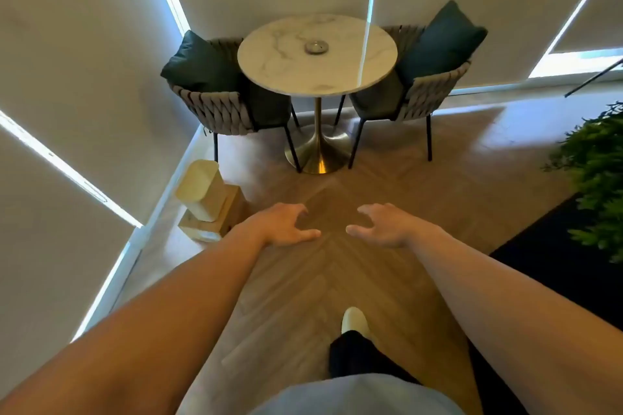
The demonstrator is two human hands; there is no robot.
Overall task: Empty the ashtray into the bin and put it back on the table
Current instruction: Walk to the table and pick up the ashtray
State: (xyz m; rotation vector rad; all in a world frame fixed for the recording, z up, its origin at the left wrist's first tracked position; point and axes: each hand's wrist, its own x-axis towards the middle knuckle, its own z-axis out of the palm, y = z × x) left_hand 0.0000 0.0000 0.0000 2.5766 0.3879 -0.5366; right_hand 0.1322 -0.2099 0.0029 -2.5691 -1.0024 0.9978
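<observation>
A small round metal ashtray (316, 47) sits near the middle of a round white marble table (279, 74) on a brass pedestal, straight ahead. A cream-coloured bin (201, 190) with a wooden base stands on the floor by the left wall. My left hand (286, 225) and my right hand (381, 226) are stretched out in front of me over the wooden floor, fingers spread, holding nothing. Both hands are well short of the table and ashtray.
Two woven grey chairs with dark green cushions flank the table, one on the left (215, 101) and one on the right (421, 91). A green plant (600, 178) stands at the right above a dark rug (539, 266). My foot (354, 320) is on the herringbone floor.
</observation>
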